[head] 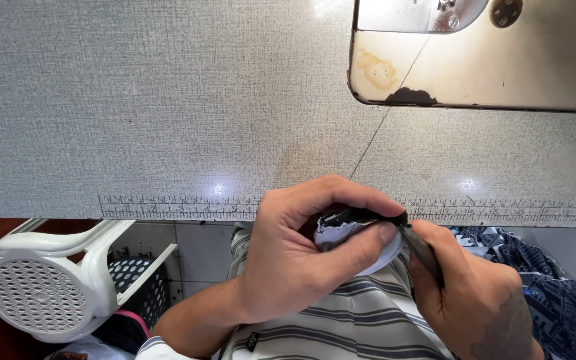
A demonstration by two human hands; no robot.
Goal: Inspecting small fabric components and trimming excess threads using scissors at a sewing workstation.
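A small piece of white and black fabric (351, 230) is pinched closed between the thumb and fingers of the left hand (301, 257), just below the edge of the grey table (168, 100). A slim dark tool (423, 252) is gripped shut in the right hand (478, 293), its tip set against the fabric's dark edge. The work is best done with the fabric held taut and the tip moved in short, light strokes. The tool's tip and its kind cannot be made out; the sewing machine (481, 53) is cut off above.
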